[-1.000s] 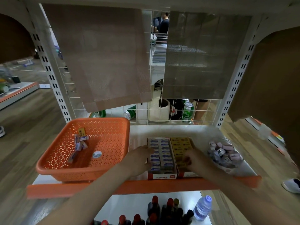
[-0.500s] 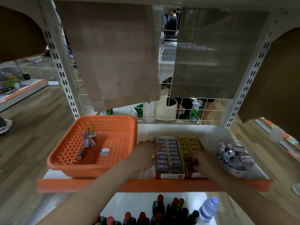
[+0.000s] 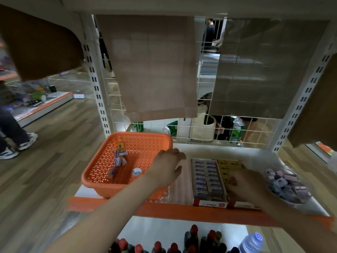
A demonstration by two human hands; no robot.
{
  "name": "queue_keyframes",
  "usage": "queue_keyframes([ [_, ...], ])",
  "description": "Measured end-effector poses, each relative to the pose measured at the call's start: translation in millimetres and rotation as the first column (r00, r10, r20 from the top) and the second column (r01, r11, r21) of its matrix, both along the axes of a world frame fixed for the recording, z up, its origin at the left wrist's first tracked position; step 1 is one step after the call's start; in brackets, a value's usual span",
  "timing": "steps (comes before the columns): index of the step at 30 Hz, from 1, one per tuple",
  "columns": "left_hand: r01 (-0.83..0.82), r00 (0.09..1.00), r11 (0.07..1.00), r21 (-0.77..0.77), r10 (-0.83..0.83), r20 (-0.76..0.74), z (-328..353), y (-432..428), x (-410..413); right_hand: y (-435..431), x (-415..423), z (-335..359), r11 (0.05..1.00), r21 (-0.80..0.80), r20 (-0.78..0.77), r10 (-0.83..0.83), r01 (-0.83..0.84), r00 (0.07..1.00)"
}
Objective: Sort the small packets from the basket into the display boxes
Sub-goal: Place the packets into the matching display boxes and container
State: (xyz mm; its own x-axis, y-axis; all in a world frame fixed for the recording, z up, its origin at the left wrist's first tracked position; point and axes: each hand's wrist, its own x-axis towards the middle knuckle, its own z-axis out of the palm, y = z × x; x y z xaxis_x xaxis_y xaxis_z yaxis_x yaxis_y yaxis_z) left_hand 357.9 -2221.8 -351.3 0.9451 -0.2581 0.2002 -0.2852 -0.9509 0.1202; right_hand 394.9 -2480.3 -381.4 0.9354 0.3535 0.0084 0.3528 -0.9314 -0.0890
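Packets (image 3: 119, 158) lie unsorted in the basket (image 3: 138, 134), the display boxes (image 3: 207, 178) look nearly full; our left hand (image 3: 166, 168) hangs loose and empty, while the right hand (image 3: 245, 184) may hold one, we cannot tell.

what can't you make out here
Head view, right hand: covers the near end of the yellow display box; any packet it holds is hidden.
Head view, packets in the orange basket: print too small and blurred.
Head view, bottles below: cut off by the bottom edge.

Print on display boxes (image 3: 210, 204) and packets (image 3: 207, 177) blurred, nothing legible
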Motion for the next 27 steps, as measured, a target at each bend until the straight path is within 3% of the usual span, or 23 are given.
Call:
queue_keyframes([
  [5,-0.246,0.969,0.969,0.022,0.245,0.040,11,56,-6,72,-1,38,0.988,0.104,0.103,0.106,-0.117,0.989],
  [10,-0.499,0.854,0.865,0.055,0.502,-0.139,4,118,-10,168,6,51,0.949,0.119,0.127,0.278,-0.293,0.952],
  [15,-0.505,0.815,0.856,0.111,0.515,-0.264,-11,147,1,243,20,27,0.921,0.215,0.021,0.328,-0.325,0.944],
  [21,-0.505,0.774,0.841,0.193,0.540,-0.331,-30,153,27,288,43,-8,0.950,0.218,-0.153,0.262,-0.226,0.953],
  [27,-0.560,0.769,0.822,0.099,0.561,-0.308,-42,161,45,319,57,-37,0.946,0.297,-0.292,0.221,-0.131,0.931],
])
